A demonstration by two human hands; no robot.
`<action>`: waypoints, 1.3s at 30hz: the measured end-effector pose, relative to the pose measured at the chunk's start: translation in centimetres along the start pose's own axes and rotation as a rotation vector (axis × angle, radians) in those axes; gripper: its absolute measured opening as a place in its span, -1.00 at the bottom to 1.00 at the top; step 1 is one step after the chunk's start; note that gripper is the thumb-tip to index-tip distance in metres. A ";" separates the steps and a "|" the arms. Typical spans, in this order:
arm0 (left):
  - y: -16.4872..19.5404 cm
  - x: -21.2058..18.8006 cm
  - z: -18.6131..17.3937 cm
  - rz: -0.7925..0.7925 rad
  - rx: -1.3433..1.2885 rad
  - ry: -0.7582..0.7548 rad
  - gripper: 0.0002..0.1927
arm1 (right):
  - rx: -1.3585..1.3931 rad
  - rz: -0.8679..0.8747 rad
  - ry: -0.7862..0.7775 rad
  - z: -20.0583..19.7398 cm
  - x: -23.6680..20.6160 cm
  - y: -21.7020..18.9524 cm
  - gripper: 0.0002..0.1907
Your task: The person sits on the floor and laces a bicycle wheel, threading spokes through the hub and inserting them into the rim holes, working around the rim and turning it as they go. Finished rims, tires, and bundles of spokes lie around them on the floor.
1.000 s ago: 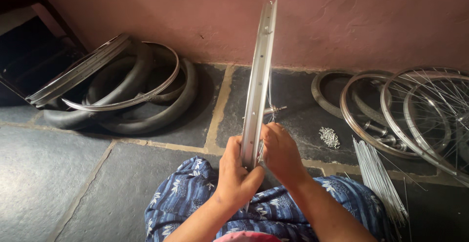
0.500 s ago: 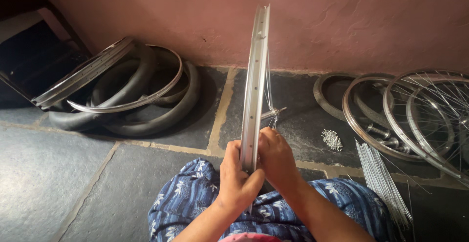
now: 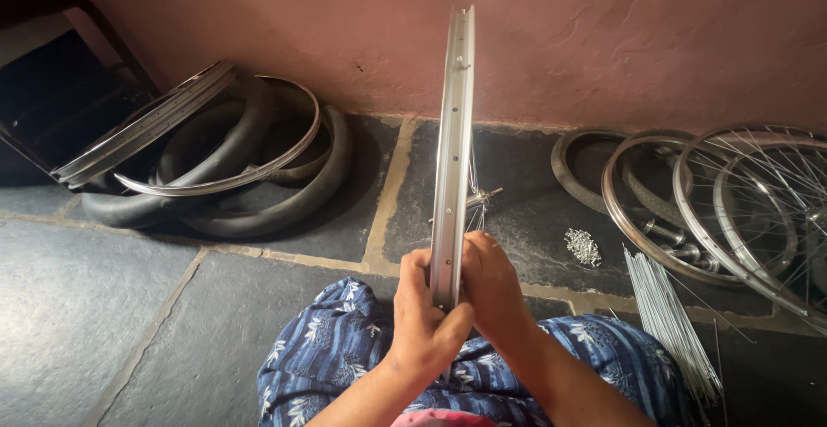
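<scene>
Both hands — left hand (image 3: 422, 319), right hand (image 3: 491, 285) — clasp the upright rim (image 3: 452, 151) at its near edge; spoke-lacing step under way, judging by the hub (image 3: 482, 197) behind — next spoke needs seating.

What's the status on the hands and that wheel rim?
Left hand and right hand both grip rim. Rim upright, edge-on over lap. Nothing blocking.

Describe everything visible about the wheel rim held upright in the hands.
The wheel rim is a narrow hoop of shiny silvery metal, seen edge-on, with a row of small spoke holes along its face. It stands upright over the person's lap, its top before the pink wall. The left hand and right hand clasp its lower part from either side. A few thin spokes and a hub show just to its right, inside the hoop.
</scene>
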State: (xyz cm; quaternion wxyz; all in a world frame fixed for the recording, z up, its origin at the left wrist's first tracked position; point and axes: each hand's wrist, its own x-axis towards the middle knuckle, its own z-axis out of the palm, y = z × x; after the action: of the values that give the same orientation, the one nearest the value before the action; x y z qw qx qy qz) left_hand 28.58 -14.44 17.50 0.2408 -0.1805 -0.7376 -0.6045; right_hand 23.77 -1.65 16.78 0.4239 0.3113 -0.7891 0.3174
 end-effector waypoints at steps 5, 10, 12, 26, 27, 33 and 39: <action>1.0 0.4 0.0 -0.051 -0.055 0.011 -0.42 | 0.034 0.002 -0.018 -0.1 0.0 -0.1 -0.61; 1.9 1.6 -0.1 0.315 0.131 0.006 -0.41 | -0.025 0.017 0.030 -0.3 0.8 0.5 -0.55; 2.0 2.2 -0.2 0.239 0.072 -0.038 -0.53 | -0.035 -0.030 0.019 -0.3 1.0 1.8 -0.63; 0.2 6.4 1.9 -0.299 -0.344 -0.153 -0.40 | -0.351 1.207 -0.062 -7.4 -16.7 31.7 -0.71; 0.1 6.9 2.2 -0.354 -0.399 -0.153 -0.38 | -0.395 1.264 -0.100 -8.1 -17.6 32.7 -0.73; -1.2 9.4 3.4 -0.144 -0.092 -0.169 -0.48 | -0.462 1.343 -0.319 -7.2 -18.0 37.1 -0.79; -2.3 11.6 4.9 -0.109 -0.164 -0.146 -0.51 | -0.553 1.356 -0.534 -5.1 -17.4 41.4 -0.83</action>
State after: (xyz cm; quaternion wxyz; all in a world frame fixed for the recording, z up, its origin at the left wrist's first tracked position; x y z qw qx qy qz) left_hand 17.18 -10.44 21.55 0.1378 -0.2025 -0.7101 -0.6601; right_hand 2.47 31.17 -5.86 -0.0050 -0.2904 -0.9328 0.2134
